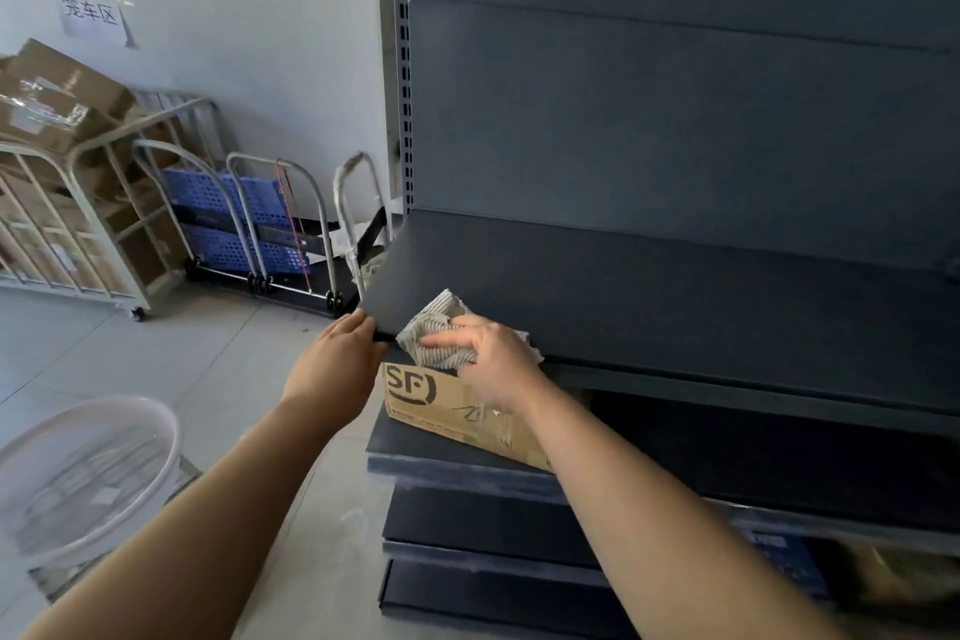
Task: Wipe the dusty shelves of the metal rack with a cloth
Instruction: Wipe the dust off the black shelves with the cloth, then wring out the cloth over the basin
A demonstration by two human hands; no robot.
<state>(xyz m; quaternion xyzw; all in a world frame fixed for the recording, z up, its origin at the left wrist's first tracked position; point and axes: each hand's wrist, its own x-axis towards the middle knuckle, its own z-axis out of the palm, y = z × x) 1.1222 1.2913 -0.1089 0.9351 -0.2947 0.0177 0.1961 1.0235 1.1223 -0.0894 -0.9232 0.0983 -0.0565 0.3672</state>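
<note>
A dark metal rack fills the right side, with one wide dark shelf [675, 296] at hand height and lower shelves beneath it. My right hand [488, 359] presses a grey-and-white ribbed cloth [436, 333] onto the shelf's front left corner, fingers closed over it. My left hand [337, 359] grips the shelf's left front corner edge, just left of the cloth.
A cardboard box [457, 411] marked SF sits on the shelf below. A white round basket [88, 473] stands on the floor at lower left. Folded trolleys with blue panels [234, 218] and a roll cage of cartons [62, 203] line the wall.
</note>
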